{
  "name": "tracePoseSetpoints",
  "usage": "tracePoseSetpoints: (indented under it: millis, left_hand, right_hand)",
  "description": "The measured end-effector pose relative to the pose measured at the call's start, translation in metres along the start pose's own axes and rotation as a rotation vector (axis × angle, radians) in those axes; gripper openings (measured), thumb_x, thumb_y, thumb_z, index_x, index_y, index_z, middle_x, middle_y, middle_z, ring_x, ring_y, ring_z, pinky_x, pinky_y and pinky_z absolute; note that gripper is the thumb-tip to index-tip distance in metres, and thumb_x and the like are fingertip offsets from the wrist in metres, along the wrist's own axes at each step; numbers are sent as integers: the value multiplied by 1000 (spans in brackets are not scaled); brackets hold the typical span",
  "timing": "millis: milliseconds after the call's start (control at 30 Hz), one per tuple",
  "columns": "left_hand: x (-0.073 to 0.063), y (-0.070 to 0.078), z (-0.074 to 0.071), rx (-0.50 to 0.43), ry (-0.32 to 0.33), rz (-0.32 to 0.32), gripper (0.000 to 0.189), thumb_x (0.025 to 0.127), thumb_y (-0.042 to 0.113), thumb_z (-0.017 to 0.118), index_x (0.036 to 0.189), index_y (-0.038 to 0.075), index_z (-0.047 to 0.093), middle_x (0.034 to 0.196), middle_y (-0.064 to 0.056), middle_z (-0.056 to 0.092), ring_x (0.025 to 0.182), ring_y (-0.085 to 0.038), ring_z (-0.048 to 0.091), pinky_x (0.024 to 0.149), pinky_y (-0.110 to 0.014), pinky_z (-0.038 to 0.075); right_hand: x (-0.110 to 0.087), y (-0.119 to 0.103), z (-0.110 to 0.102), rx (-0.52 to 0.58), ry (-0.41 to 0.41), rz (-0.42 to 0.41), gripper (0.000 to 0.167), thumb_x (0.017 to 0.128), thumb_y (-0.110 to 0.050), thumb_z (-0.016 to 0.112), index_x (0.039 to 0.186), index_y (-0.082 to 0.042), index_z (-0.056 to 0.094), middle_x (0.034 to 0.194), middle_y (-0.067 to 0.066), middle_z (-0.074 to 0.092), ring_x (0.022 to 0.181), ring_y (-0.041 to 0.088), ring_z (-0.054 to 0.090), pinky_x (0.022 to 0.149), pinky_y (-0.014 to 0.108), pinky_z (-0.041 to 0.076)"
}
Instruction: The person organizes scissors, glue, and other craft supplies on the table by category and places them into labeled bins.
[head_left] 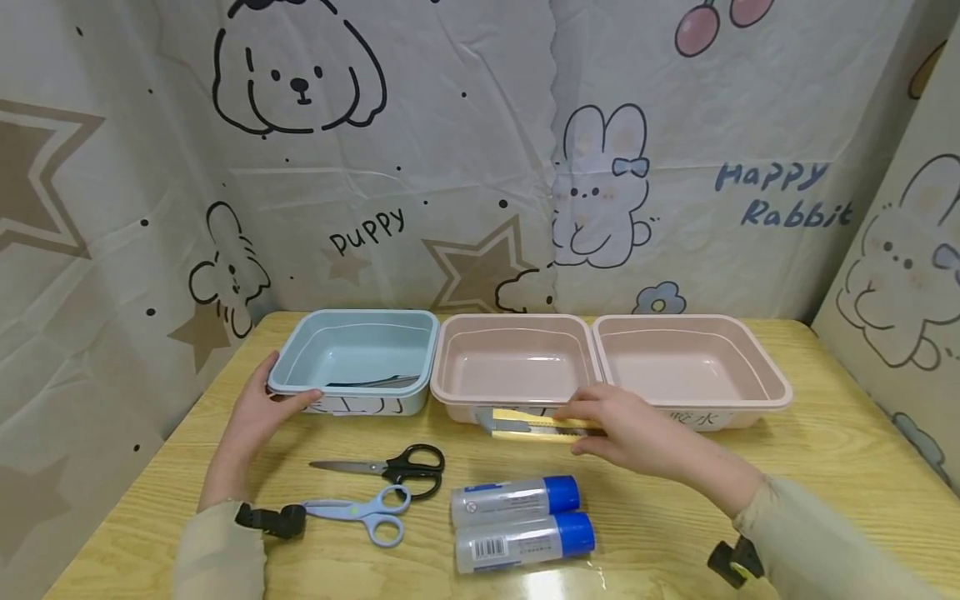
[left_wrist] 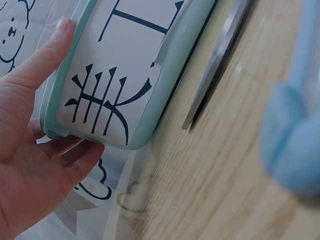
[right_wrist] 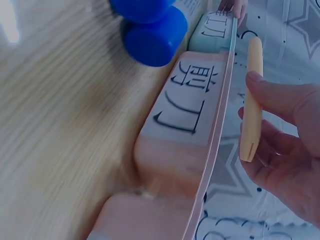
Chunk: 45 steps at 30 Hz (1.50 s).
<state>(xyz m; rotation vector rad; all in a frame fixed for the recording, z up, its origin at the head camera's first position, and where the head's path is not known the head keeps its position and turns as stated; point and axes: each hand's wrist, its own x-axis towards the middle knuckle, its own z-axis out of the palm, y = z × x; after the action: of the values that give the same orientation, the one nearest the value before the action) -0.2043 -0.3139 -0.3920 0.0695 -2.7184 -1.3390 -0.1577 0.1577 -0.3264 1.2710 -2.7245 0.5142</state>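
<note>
My left hand (head_left: 258,408) grips the near left corner of the light blue bin (head_left: 375,350), thumb along the front rim and fingers round the side. Inside that bin lies a dark, slim item (head_left: 386,382), partly hidden by the front wall. A yellow utility knife (head_left: 517,415) is pinched between the thumb and fingers of my right hand (head_left: 633,429). It is held level in front of the middle pink bin (head_left: 517,354), overlapping its front label in the head view. In the right wrist view the knife (right_wrist: 253,107) shows edge-on, above the bin's rim.
Black-handled scissors (head_left: 405,468) and light blue scissors (head_left: 367,510) lie on the wooden table. Beside them are two clear glue bottles with blue caps, one nearer (head_left: 517,543) and one farther (head_left: 510,500). Another pink bin (head_left: 690,358) stands at the right, before the patterned cloth (head_left: 465,167).
</note>
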Motion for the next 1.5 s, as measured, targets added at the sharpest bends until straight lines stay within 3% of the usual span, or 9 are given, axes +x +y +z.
tracePoseSetpoints:
  millis: [333,533,733,900,1100,1333,1500]
  left_hand:
    - [0,-1,0,-10,-9,-11,105,78,41,69,146,10,-4,146,-28,15,127,-45,27,98,-58,30]
    - [0,1,0,-3,-7,-13,104,78,40,69,146,9,-3,146,-28,15,128,-45,27,99,-58,30]
    - [1,1,0,-2,-8,-16,104,78,41,69,146,10,-4,146,-28,14,128,-46,26,99,-59,29]
    - [0,0,0,-2,-6,-17,105,78,41,69,146,10,-4,146,-28,15,128,-46,27,98,-59,29]
    - [0,2,0,-6,-11,-15,105,78,41,69,146,9,-4,146,-28,14,128,-46,27,98,-59,29]
    - [0,1,0,-15,-8,-8,104,78,39,69,146,9,-4,146,-28,15,127,-45,27,98,-58,30]
    - [0,-1,0,-13,-4,-3,104,78,39,69,146,9,-3,146,-28,14,128,-45,27,99,-58,29]
  right_hand:
    - [50,-4,10,-31,95,-73,35,76,-20,73,108,-7,67,96,3,65,88,17,57,76,31,46]
    - [70,-8,16,-41,156,-91,34,75,-19,74,106,-8,68,93,0,66,85,14,59,71,27,47]
    - [83,-11,23,13,124,-21,31,79,-19,71,108,-9,67,99,2,66,92,17,57,78,31,47]
    - [98,-11,28,-8,92,14,30,80,-20,69,108,-9,67,102,3,66,96,19,57,84,34,45]
    - [117,-9,35,-49,103,6,30,78,-19,71,105,-9,68,102,4,67,97,21,59,86,35,45]
    - [142,-11,41,-60,133,-57,20,77,-18,72,96,-11,71,90,-1,68,81,13,60,78,31,44]
    - [159,-13,47,-52,136,-55,20,80,-18,70,98,-10,71,85,0,68,78,13,58,78,29,44]
